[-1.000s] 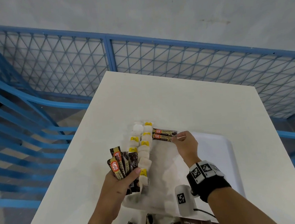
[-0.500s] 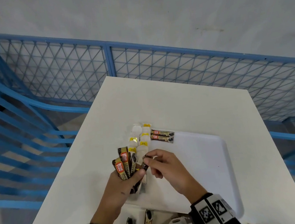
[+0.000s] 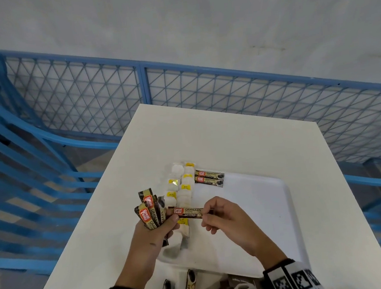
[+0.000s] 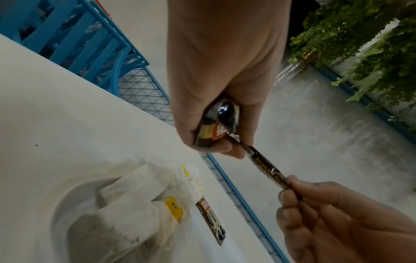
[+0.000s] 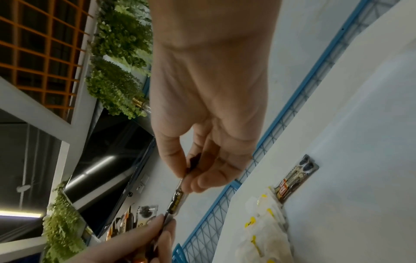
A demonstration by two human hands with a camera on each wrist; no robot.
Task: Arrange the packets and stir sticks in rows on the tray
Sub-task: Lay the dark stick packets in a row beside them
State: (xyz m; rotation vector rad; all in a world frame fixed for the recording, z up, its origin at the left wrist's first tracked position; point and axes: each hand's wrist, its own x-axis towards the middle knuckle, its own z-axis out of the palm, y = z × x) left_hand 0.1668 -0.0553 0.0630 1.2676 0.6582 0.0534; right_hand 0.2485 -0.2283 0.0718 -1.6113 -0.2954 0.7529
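My left hand [image 3: 162, 225] grips a fan of several brown coffee stick packets [image 3: 149, 211] over the left edge of the white tray [image 3: 271, 206]. My right hand [image 3: 210, 216] pinches the right end of one coffee packet [image 3: 188, 212], held level between both hands, its left end at my left thumb. The left wrist view shows this packet [image 4: 268, 170] edge-on between the two hands; the right wrist view shows the packet [image 5: 176, 202] too. Two coffee packets [image 3: 209, 178] lie side by side at the tray's far left. Two columns of white sachets with yellow tags [image 3: 180, 186] run down the tray's left side.
The tray sits on a white table [image 3: 230, 136] ringed by a blue mesh fence [image 3: 250, 97]. More coffee packets [image 3: 189, 287] and a dark box [image 3: 238, 283] lie at the table's near edge. Blue railings [image 3: 27, 181] stand to the left.
My right hand came back from the two placed packets at the tray's far left, reached my left hand's bundle, and has drawn one packet out sideways.
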